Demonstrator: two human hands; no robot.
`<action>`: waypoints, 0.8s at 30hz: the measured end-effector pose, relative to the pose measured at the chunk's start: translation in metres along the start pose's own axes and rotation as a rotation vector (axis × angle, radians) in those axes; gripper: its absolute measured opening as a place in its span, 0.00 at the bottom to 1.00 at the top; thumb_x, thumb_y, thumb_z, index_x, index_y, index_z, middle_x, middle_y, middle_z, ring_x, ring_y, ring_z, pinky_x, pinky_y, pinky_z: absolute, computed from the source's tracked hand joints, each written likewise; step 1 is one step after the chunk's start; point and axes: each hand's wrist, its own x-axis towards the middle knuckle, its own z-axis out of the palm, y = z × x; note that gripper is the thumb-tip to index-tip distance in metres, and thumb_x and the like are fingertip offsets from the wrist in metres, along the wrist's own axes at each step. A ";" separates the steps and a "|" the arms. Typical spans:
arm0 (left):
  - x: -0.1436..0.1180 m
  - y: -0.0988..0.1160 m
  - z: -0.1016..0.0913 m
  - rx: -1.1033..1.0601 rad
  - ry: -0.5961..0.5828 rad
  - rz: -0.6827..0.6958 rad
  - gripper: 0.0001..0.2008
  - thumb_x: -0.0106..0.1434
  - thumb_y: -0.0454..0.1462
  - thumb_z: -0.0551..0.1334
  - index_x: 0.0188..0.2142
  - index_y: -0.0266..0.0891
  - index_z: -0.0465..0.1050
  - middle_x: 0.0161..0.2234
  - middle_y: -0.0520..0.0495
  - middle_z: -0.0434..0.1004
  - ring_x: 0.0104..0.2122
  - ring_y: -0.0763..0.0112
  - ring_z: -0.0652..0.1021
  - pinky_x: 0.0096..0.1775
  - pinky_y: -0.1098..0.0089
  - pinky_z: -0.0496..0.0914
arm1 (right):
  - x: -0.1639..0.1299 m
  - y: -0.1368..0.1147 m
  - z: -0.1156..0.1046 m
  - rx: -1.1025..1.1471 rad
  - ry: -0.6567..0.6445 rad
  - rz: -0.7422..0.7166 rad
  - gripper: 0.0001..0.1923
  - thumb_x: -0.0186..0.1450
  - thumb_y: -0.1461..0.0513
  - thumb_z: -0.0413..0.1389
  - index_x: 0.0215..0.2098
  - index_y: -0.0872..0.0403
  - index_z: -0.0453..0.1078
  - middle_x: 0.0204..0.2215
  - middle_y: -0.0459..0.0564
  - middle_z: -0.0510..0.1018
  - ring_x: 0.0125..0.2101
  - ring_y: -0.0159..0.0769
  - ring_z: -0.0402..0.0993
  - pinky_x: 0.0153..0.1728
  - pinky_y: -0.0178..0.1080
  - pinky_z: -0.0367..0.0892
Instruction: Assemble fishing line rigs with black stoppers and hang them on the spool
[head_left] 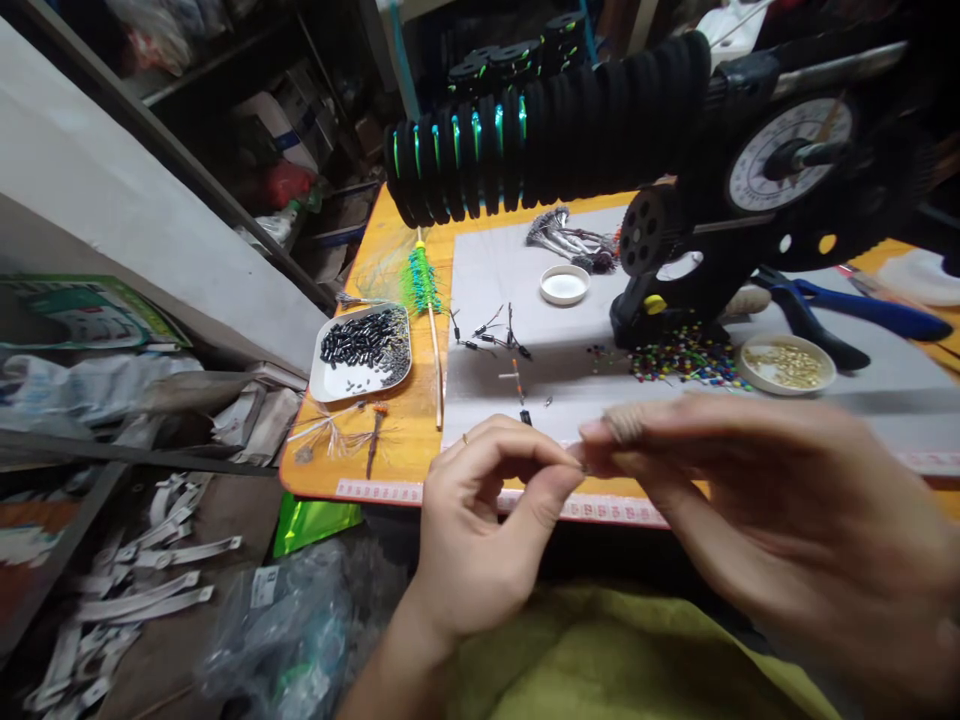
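"Dark, tiny piece: where?"

"Pinched by the bare left hand, I judge; the blurred right hand, I can't tell its grip. A slack pinch could drop it."

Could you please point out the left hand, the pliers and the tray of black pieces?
Left hand [481,535]: head view, middle of the hand.
Pliers [859,303]: head view, blue handle.
Tray [331,381]: head view, bare floor.

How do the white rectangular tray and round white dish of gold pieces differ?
The white rectangular tray looks larger than the round white dish. The tray holds black cylinders and grey bits; the dish, gold pieces. The tray sits on orange tabletop, the dish on grey sheeting. Both are open and shallow.
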 end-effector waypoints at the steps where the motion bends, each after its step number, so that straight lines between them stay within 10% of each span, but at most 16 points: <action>1: 0.000 -0.001 0.001 -0.049 0.022 -0.031 0.03 0.66 0.32 0.66 0.34 0.39 0.77 0.31 0.49 0.76 0.33 0.74 0.77 0.36 0.75 0.72 | 0.002 -0.003 0.002 -0.032 -0.014 -0.035 0.13 0.65 0.69 0.60 0.47 0.49 0.74 0.40 0.49 0.83 0.38 0.36 0.82 0.40 0.35 0.78; 14: 0.000 0.003 -0.001 0.008 -0.023 -0.065 0.05 0.67 0.33 0.64 0.33 0.38 0.75 0.32 0.49 0.75 0.33 0.73 0.76 0.36 0.75 0.72 | 0.005 0.007 0.006 -0.434 -0.025 -0.642 0.07 0.64 0.68 0.62 0.39 0.50 0.75 0.43 0.54 0.82 0.45 0.46 0.78 0.40 0.45 0.78; 24: 0.003 -0.016 -0.012 0.521 -0.024 0.657 0.10 0.63 0.26 0.67 0.45 0.32 0.76 0.36 0.44 0.82 0.35 0.72 0.81 0.39 0.73 0.77 | 0.019 -0.005 0.002 -0.087 -0.276 -0.179 0.06 0.66 0.70 0.58 0.38 0.53 0.69 0.33 0.46 0.75 0.34 0.29 0.74 0.34 0.33 0.70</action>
